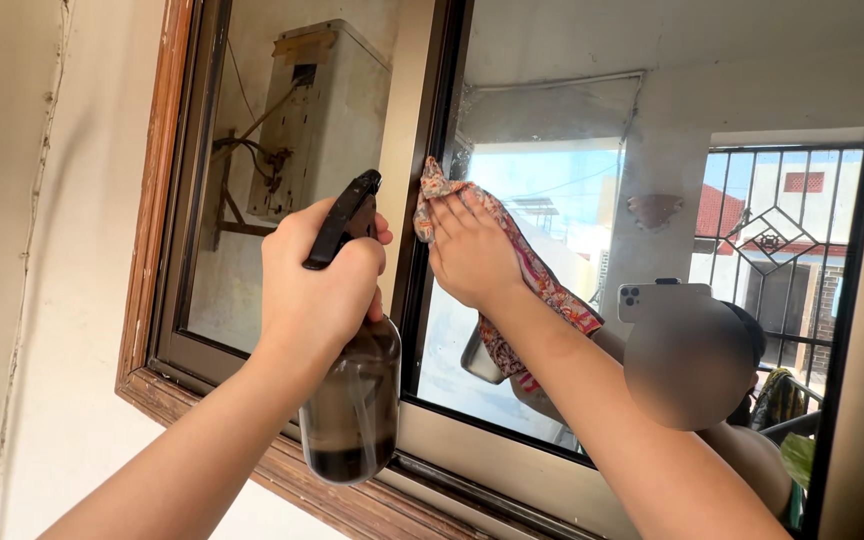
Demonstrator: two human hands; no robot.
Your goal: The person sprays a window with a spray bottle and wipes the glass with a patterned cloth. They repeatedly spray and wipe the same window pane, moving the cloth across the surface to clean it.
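My left hand (317, 280) grips the neck of a clear spray bottle (354, 410) with a black trigger head; a little dark liquid lies at its bottom. The bottle hangs in front of the window's middle upright. My right hand (470, 250) presses a patterned orange and pink cloth (537, 275) flat against the right glass pane (552, 180), close to the dark upright. The cloth trails down past my wrist along the glass.
The sliding window has a dark metal frame (432, 120) set in a brown wooden surround (147, 250). A cream wall (42, 300) lies to the left. The glass mirrors a person with a head-mounted phone, and shows a box unit outside.
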